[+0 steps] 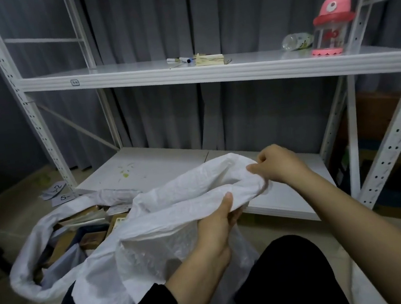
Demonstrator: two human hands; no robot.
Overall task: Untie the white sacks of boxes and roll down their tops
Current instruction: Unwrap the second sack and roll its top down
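Observation:
A white woven sack point(168, 226) stands between my knees, its top bunched and lifted. My left hand point(218, 225) grips the gathered fabric from below, thumb up along the cloth. My right hand point(277, 165) pinches the upper end of the bunched top, fingers curled round it. To the left a second white sack point(30, 276) sits open on the floor with its rim rolled down. Several cardboard boxes point(90, 231) show inside it. What the held sack contains is hidden.
A white metal rack point(210, 75) stands right in front; its low shelf point(158, 167) lies just behind the sack. The upper shelf carries markers point(180, 59), a pink toy bottle point(329, 19) and a lying plastic bottle point(297, 41). Numbered paper labels point(58, 193) lie on the floor at left.

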